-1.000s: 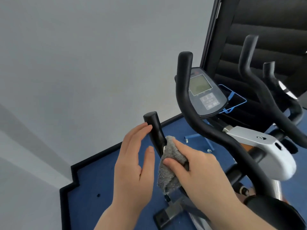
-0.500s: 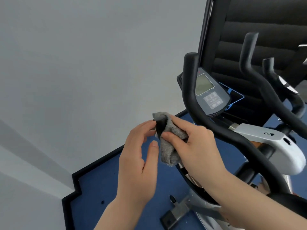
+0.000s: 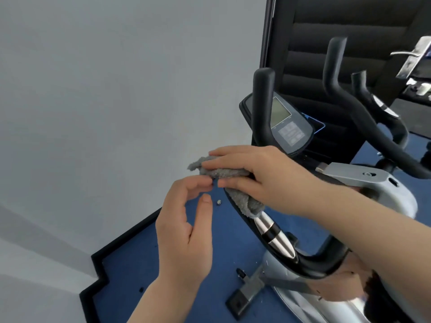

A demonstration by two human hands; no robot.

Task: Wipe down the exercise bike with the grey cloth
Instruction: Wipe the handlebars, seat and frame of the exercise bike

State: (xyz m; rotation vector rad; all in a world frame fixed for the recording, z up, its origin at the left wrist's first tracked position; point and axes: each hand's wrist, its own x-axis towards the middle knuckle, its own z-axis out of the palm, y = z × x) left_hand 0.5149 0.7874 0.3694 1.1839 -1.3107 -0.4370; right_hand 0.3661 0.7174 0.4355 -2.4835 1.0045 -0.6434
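Cloth (image 3: 224, 172) risen, capping handlebar tip, right hand (image 3: 263, 173)

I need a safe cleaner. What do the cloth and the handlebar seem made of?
Cloth: grey, fluffy pile, likely microfibre or terry. Handlebar: matte black, probably foam or rubber over tube; lower down, a shiny metal-looking band.

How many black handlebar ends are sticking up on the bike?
3: a tall one just left of the screen, and two further right by the dark panel. A fourth end seems hidden under the grey cloth.
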